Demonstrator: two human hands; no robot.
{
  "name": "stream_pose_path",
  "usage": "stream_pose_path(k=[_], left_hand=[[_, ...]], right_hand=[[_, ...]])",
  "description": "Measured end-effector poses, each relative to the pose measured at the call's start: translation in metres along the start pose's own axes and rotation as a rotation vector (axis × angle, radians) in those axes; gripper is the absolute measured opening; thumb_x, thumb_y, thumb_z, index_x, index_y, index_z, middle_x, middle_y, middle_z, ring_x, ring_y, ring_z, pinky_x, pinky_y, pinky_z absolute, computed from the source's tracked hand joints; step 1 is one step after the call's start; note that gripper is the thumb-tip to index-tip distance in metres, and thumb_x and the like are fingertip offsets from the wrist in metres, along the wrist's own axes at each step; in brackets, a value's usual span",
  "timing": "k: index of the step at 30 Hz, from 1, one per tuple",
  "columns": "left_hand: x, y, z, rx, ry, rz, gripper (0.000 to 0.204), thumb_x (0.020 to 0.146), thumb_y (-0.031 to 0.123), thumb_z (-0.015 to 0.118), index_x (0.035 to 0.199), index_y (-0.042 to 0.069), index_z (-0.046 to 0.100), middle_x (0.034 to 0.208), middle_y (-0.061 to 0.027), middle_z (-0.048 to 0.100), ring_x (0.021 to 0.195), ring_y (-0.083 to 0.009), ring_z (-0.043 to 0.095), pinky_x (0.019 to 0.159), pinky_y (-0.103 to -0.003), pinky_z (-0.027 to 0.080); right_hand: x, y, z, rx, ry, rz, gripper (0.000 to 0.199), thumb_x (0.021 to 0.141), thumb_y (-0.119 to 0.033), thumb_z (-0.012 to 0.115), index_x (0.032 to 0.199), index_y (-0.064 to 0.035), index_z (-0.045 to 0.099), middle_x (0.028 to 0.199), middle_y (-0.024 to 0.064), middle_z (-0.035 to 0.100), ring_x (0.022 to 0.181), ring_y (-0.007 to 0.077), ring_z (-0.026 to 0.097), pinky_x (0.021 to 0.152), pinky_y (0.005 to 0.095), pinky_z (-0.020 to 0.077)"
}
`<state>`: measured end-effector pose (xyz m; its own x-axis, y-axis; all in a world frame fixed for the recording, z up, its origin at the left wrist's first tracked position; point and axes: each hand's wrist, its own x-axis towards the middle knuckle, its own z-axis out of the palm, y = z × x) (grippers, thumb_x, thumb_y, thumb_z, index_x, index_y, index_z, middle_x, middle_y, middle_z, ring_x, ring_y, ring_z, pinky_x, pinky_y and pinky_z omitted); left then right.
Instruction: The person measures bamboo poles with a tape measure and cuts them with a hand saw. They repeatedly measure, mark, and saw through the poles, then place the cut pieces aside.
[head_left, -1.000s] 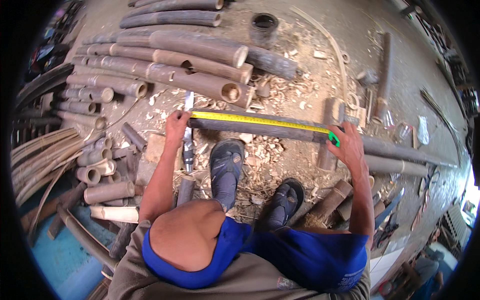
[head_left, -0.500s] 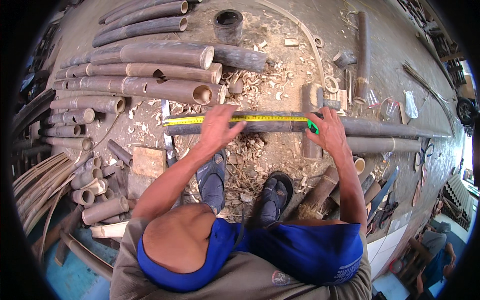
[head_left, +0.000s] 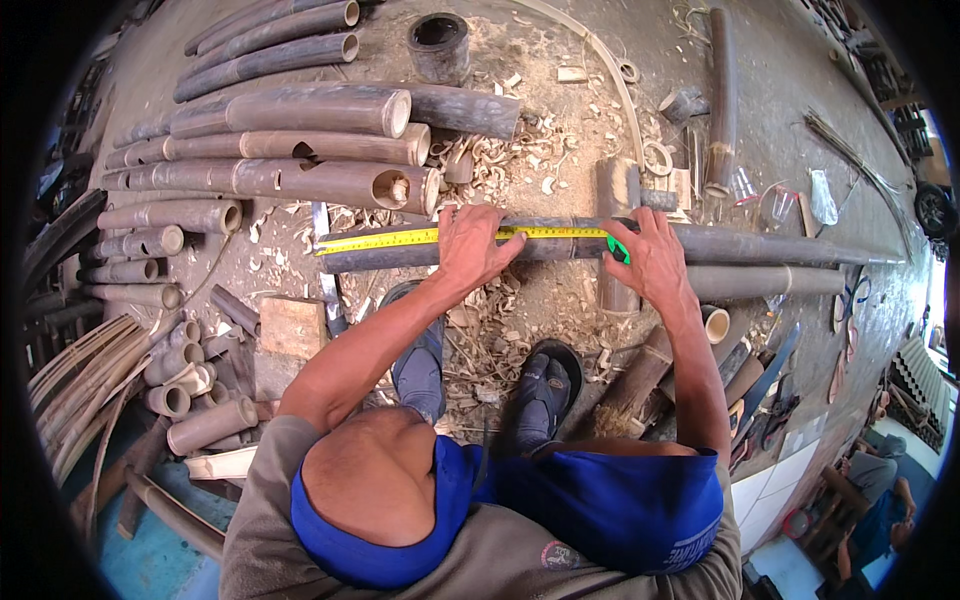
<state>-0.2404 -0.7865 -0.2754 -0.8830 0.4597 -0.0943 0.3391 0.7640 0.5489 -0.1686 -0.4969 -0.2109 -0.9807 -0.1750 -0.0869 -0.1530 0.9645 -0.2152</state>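
Note:
A long dark bamboo pole [head_left: 400, 259] lies crosswise before me, with the yellow blade of a tape measure [head_left: 375, 241] stretched along its top. My left hand [head_left: 470, 248] is over the pole and blade, fingers on the far side and thumb along the near edge, pressing the blade down. Farther right, my right hand [head_left: 650, 262] grips the green tape case [head_left: 619, 249] against the pole. Part of the blade is hidden under my left hand. Beneath the pole, near the case, a short thick bamboo block [head_left: 619, 290] lies lengthwise.
Cut bamboo tubes [head_left: 290, 112] lie stacked at the far left, with shorter pieces [head_left: 212, 425] nearer. Pale shavings [head_left: 490, 325] cover the floor around my feet. Another pole [head_left: 765, 281] runs beside the long one at right. A wooden block [head_left: 292, 325] sits left of my feet.
My left hand has slid right along the pole and blade, closer to the tape case. My right hand stays on the case. The view has shifted slightly.

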Motion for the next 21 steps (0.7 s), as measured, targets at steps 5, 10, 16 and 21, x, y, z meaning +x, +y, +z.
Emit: stream_pose_path(k=[5, 10, 16, 21], left_hand=[[-0.0004, -0.0023, 0.007, -0.021, 0.034, -0.023, 0.056, 0.085, 0.05, 0.071, 0.111, 0.001, 0.074, 0.111, -0.0166, 0.072, 0.114, -0.034, 0.063, 0.115, -0.059, 0.029], [0.0011, -0.0013, 0.0068, -0.011, 0.013, -0.049, 0.056, 0.085, 0.052, 0.071, 0.109, 0.001, 0.073, 0.111, -0.0169, 0.072, 0.115, -0.034, 0.063, 0.117, -0.061, 0.027], [0.0006, -0.0022, 0.0083, -0.015, 0.021, -0.025, 0.055, 0.086, 0.05, 0.072, 0.113, 0.001, 0.074, 0.114, -0.0172, 0.072, 0.119, -0.0332, 0.061, 0.12, -0.065, 0.021], [-0.0023, -0.0009, 0.0074, -0.006, 0.02, -0.009, 0.055, 0.088, 0.046, 0.073, 0.12, 0.001, 0.071, 0.118, -0.0167, 0.071, 0.125, -0.032, 0.057, 0.122, -0.068, 0.015]], right_hand=[[0.0004, -0.0004, 0.0012, 0.0, -0.004, 0.013, 0.048, 0.081, -0.026, 0.08, 0.127, -0.0232, 0.071, 0.115, 0.0159, 0.056, 0.113, 0.036, 0.057, 0.097, 0.0487, 0.0518], [0.0003, -0.0009, -0.0001, 0.007, -0.003, 0.016, 0.049, 0.08, -0.027, 0.08, 0.129, -0.0238, 0.071, 0.114, 0.0156, 0.056, 0.113, 0.0354, 0.057, 0.097, 0.0485, 0.0519], [0.0004, 0.0013, 0.0022, -0.005, 0.04, -0.015, 0.046, 0.081, -0.027, 0.08, 0.126, -0.0248, 0.072, 0.113, 0.0142, 0.056, 0.108, 0.0344, 0.056, 0.093, 0.0482, 0.0521], [0.0018, 0.0025, 0.003, 0.013, 0.031, -0.008, 0.045, 0.08, -0.027, 0.08, 0.125, -0.0237, 0.072, 0.113, 0.0142, 0.057, 0.108, 0.0347, 0.057, 0.093, 0.0486, 0.0524]])
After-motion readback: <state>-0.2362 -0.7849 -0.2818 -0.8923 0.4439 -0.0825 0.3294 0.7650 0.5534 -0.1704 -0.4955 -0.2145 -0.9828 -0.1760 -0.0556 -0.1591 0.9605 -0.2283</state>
